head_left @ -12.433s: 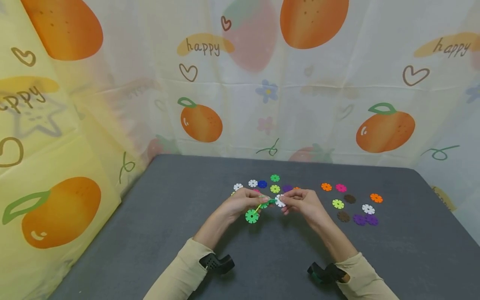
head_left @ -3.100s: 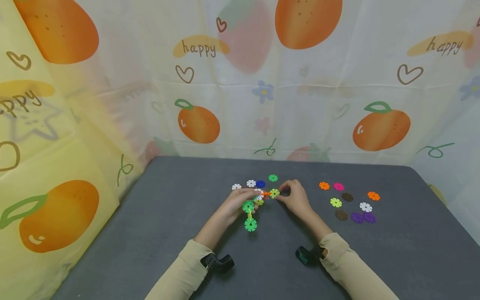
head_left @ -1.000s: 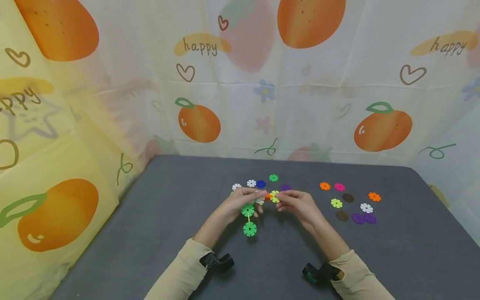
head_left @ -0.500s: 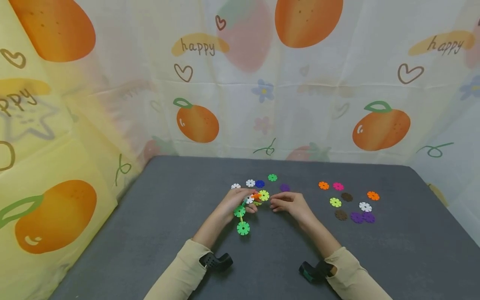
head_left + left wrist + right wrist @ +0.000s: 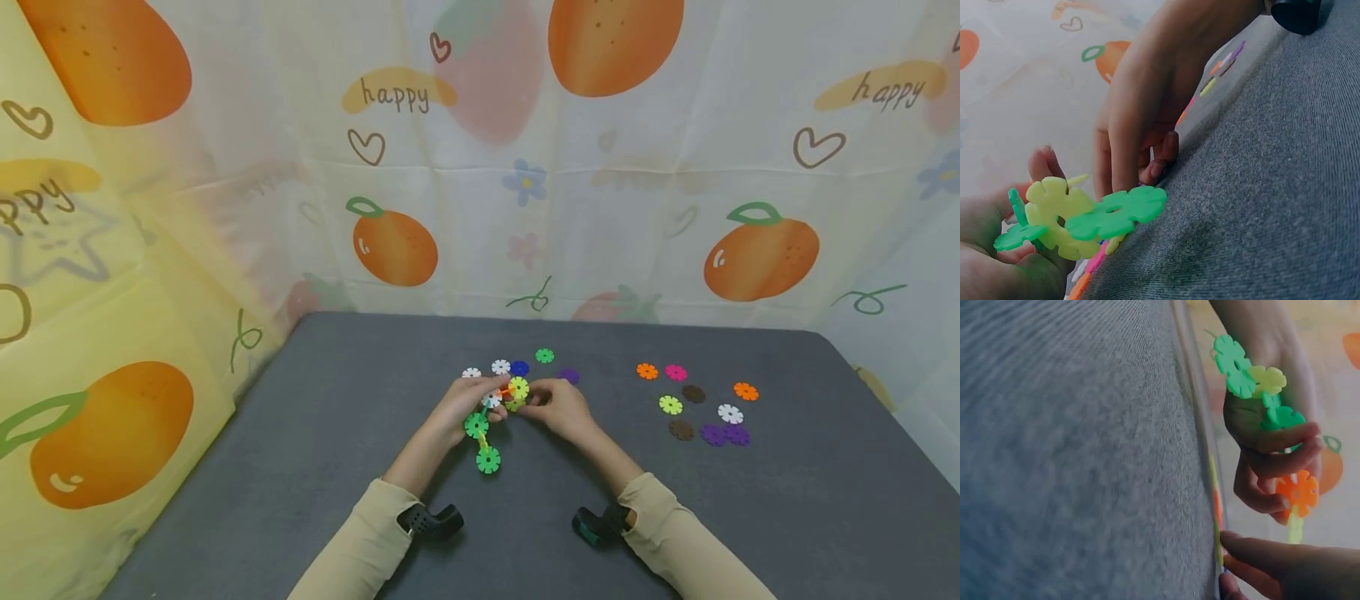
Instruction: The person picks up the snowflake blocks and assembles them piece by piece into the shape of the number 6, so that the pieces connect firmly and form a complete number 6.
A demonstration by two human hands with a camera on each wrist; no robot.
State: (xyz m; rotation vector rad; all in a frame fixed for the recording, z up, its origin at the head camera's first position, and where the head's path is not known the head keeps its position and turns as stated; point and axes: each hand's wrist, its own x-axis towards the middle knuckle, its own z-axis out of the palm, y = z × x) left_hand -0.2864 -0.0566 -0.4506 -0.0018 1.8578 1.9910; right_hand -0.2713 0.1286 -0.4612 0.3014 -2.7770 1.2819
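Observation:
A chain of linked plastic snowflake discs point(image 5: 487, 460) hangs from my left hand point(image 5: 459, 407), which pinches it near the white disc point(image 5: 491, 400). Green and yellow discs form its lower end; an orange disc point(image 5: 1297, 492) and a yellow disc point(image 5: 518, 387) form its upper end. Beside that end, my right hand point(image 5: 564, 408) reaches down to the table with extended fingers. In the right wrist view its index fingertip is at a yellow-green disc point(image 5: 1218, 547) lying flat; whether it touches cannot be told. Green discs partly hide the right fingertips in the left wrist view.
Behind the hands lie loose discs: white point(image 5: 500, 367), blue point(image 5: 519, 367), green point(image 5: 544, 356) and purple point(image 5: 569, 377). A second scatter spreads to the right, with orange point(image 5: 746, 392), brown point(image 5: 681, 430) and purple discs point(image 5: 714, 434). A patterned curtain point(image 5: 480, 208) hangs beyond the grey table point(image 5: 315, 467).
My right hand has let go of the yellow disc at the chain's end and moved down and left to the table. The left hand has shifted slightly left with the chain.

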